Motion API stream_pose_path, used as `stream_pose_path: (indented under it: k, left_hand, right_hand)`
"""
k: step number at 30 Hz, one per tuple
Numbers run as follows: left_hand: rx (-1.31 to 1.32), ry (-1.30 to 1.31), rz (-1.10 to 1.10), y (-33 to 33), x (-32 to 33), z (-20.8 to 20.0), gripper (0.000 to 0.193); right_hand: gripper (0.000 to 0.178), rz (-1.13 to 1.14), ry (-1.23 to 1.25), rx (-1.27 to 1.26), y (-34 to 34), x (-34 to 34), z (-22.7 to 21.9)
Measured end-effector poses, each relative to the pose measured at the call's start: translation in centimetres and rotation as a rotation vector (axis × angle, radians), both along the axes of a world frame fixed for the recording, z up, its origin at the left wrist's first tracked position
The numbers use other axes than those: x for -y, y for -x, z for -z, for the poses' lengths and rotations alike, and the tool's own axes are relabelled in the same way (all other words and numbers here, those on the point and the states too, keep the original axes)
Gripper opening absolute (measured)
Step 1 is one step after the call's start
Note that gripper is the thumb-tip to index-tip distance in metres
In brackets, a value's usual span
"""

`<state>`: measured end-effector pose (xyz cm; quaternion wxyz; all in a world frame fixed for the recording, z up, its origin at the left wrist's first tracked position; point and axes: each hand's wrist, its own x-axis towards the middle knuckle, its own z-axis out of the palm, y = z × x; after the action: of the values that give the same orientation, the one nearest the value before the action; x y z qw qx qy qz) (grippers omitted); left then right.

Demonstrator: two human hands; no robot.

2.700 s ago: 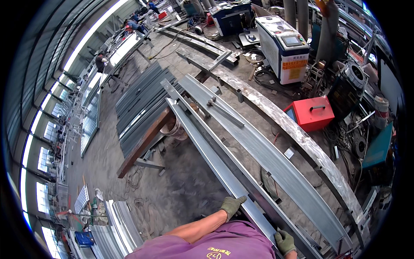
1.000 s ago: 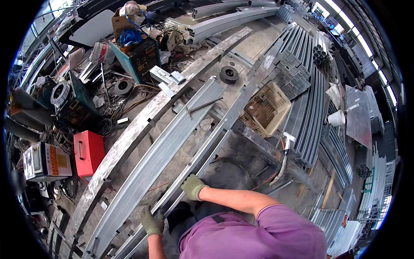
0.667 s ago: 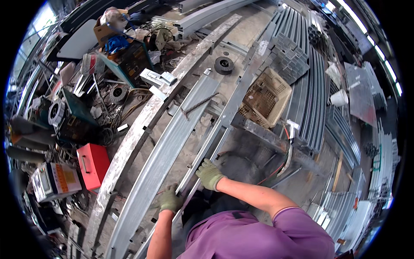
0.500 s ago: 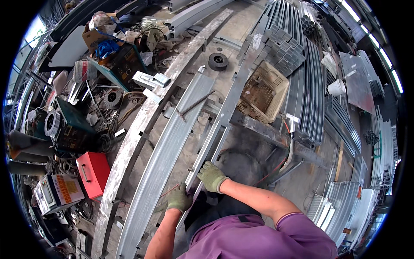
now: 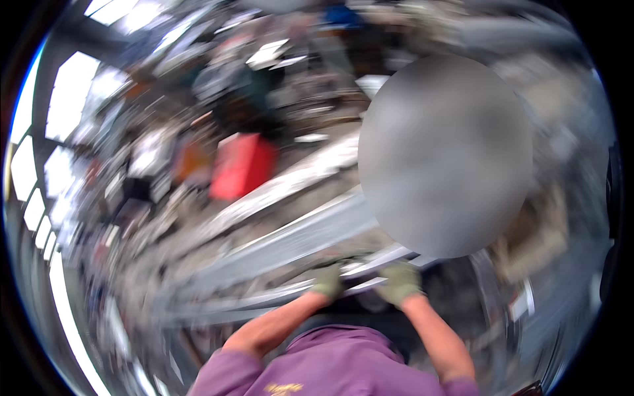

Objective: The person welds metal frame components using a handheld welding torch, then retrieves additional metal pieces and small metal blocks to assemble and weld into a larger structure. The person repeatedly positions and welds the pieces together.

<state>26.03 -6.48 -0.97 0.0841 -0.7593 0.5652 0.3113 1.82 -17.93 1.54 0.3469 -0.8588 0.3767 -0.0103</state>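
1. The whole scene is smeared with motion blur, so fine detail is lost; only big shapes read.
2. The left hand (image 5: 327, 280), in a greenish work glove, rests on the long grey metal beam (image 5: 290, 241); its fingers seem curled over the beam's near edge, though the blur keeps me from telling how tightly.
3. The right hand (image 5: 399, 282), gloved the same, sits just beside it on the same edge of the beam; whether it grips or merely presses I cannot tell.
4. The beam runs across the middle of the view, from lower left up toward the right, directly in front of the person in the purple shirt (image 5: 323, 366); both bare forearms reach up to it.
5. A red box (image 5: 241, 165) stands beyond the beam, well apart from the hands; cluttered shop gear around it is too blurred to name.
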Motion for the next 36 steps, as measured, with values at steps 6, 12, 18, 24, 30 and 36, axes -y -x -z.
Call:
stream_pose_path:
  k: [6,12,18,24,30,36]
  left_hand:
    - [0.024,-0.185,-0.146,9.5,5.8,1.3,0.035]
    - [0.221,-0.137,-0.198,13.2,6.6,-2.0,0.054]
    - [0.22,0.009,-0.13,12.6,5.7,1.2,0.073]
    - [-0.113,0.323,-0.112,16.2,11.0,4.1,0.058]
    - [-0.103,0.124,-0.045,18.8,12.6,3.6,0.055]
    - [-0.008,0.057,-0.009,17.2,12.0,2.2,0.039]
  right_hand:
    - [0.034,-0.197,0.156,-0.217,6.8,1.3,3.5]
    - [0.03,-0.375,0.16,-0.529,11.6,6.4,5.4]
    - [0.032,-0.407,0.146,-0.575,10.5,6.4,5.8]
    - [0.04,-0.265,-0.028,-0.316,11.5,8.6,2.0]
    - [0.034,0.182,0.077,0.407,18.0,7.7,1.0]
    - [0.021,0.891,0.173,0.33,30.8,8.8,1.3]
